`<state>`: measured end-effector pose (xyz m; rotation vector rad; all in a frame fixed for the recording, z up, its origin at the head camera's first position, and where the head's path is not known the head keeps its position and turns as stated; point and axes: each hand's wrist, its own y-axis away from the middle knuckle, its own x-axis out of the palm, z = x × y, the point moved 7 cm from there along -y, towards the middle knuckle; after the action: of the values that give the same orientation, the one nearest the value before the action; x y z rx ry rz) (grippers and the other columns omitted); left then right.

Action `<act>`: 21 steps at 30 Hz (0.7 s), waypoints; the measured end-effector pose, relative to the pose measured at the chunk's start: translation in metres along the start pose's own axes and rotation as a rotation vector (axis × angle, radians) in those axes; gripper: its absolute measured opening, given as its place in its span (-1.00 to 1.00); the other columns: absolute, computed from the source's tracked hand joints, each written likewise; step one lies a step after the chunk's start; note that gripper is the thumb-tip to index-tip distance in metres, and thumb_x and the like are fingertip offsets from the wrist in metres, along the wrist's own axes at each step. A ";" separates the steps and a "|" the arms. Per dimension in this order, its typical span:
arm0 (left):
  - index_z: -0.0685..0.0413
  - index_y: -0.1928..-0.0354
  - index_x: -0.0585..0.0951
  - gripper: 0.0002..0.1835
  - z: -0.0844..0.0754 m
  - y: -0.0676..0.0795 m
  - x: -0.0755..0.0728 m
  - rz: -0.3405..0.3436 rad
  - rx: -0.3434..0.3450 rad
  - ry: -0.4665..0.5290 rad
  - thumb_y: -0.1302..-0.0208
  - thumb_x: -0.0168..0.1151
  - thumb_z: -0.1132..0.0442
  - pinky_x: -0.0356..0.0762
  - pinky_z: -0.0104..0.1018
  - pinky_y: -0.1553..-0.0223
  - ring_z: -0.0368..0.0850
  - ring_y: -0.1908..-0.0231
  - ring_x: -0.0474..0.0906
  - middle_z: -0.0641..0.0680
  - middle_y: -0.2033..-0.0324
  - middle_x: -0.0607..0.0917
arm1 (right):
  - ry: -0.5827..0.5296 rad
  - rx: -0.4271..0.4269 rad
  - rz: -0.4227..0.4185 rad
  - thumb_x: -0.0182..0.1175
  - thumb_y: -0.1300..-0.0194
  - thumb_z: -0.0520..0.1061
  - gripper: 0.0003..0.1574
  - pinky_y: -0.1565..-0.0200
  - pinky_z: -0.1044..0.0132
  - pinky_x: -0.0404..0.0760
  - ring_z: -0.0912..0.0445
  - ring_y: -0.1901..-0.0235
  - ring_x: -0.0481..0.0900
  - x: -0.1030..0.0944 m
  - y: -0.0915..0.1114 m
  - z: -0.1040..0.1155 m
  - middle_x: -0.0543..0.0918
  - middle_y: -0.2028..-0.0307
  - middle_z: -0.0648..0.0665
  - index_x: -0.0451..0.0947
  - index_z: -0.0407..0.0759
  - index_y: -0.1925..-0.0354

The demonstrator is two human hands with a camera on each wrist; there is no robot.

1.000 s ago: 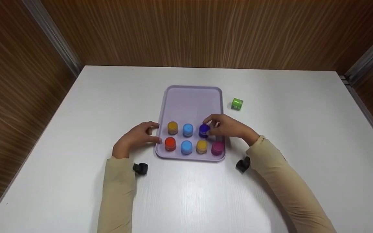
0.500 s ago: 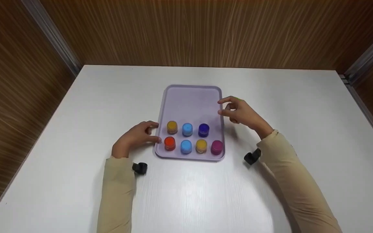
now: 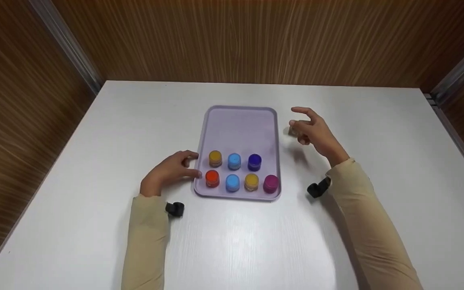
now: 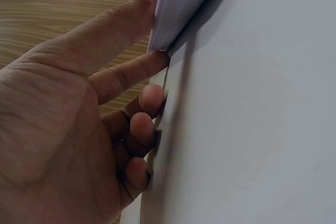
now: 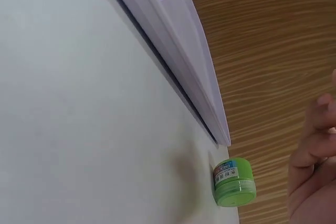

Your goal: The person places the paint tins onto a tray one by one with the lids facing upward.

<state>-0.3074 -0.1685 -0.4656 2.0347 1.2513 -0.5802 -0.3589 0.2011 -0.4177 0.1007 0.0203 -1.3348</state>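
Note:
A lilac tray (image 3: 240, 127) carries several small paint jars in two rows on its near half. The back row has an ochre jar (image 3: 215, 158), a light blue jar (image 3: 234, 161) and a dark blue jar (image 3: 255, 162). My left hand (image 3: 171, 168) touches the tray's left edge, thumb and forefinger spread along it; its other fingers curl loosely in the left wrist view. Beyond the tray's right edge, my right hand (image 3: 316, 133) hovers with thumb and forefinger apart, holding nothing. A green paint jar (image 5: 234, 182) lies on its side by the tray's far corner, mostly hidden by that hand in the head view.
In the front row stand a red jar (image 3: 212, 178), a light blue one, a yellow jar (image 3: 251, 182) and a magenta jar (image 3: 271, 183). The white table (image 3: 232, 241) meets wood-grain panels (image 3: 232, 40) at the back and sides. Black wrist cameras hang below both wrists.
My right hand has let go of the dark blue jar and moved right and away from me, to the green jar. My left hand stays at the tray's edge.

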 end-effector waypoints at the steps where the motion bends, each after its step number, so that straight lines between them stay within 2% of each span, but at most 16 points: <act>1: -0.04 -0.34 0.40 -0.26 0.000 0.000 0.000 0.001 -0.002 -0.002 -0.10 0.39 -0.02 0.27 -0.15 -0.01 -0.03 0.05 0.32 0.10 0.13 0.43 | -0.025 -0.001 -0.003 0.20 -0.34 -0.07 -0.38 0.58 0.38 0.26 0.23 0.71 0.27 -0.001 0.000 -0.001 0.39 0.63 0.08 0.23 0.00 -0.30; 6: -0.04 -0.34 0.40 -0.26 0.000 0.001 0.000 0.001 -0.002 -0.005 -0.10 0.39 -0.03 0.27 -0.15 -0.01 -0.03 0.05 0.32 0.09 0.13 0.44 | -0.105 0.003 -0.026 0.22 -0.32 -0.06 -0.34 0.60 0.40 0.29 0.23 0.72 0.32 -0.008 -0.001 -0.006 0.47 0.60 0.04 0.22 -0.02 -0.31; 11: -0.01 -0.32 0.41 -0.27 0.000 0.001 0.000 -0.006 0.017 -0.005 -0.10 0.39 -0.01 0.26 -0.19 0.06 -0.07 0.11 0.32 0.06 0.21 0.42 | -0.141 0.030 -0.067 0.24 -0.30 -0.04 -0.27 0.61 0.40 0.31 0.22 0.73 0.32 -0.016 -0.003 -0.013 0.55 0.56 -0.01 0.21 -0.07 -0.34; 17: 0.02 -0.31 0.43 -0.28 0.001 0.000 0.001 -0.014 0.029 -0.003 -0.09 0.40 0.01 0.25 -0.21 0.10 -0.08 0.14 0.32 0.05 0.24 0.41 | -0.084 0.089 -0.109 0.23 -0.31 0.00 -0.17 0.61 0.39 0.32 0.22 0.73 0.34 -0.025 -0.007 -0.025 0.59 0.57 -0.01 0.12 -0.14 -0.41; 21: 0.02 -0.31 0.42 -0.28 0.002 0.000 0.001 -0.012 0.025 0.004 -0.09 0.40 0.01 0.24 -0.21 0.09 -0.08 0.13 0.31 0.05 0.23 0.41 | -0.028 0.129 -0.111 0.17 -0.36 -0.04 -0.17 0.61 0.40 0.33 0.22 0.71 0.35 -0.025 -0.002 -0.023 0.58 0.57 0.01 0.06 -0.21 -0.44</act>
<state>-0.3067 -0.1690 -0.4678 2.0508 1.2652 -0.6001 -0.3660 0.2271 -0.4384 0.1924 -0.0857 -1.4482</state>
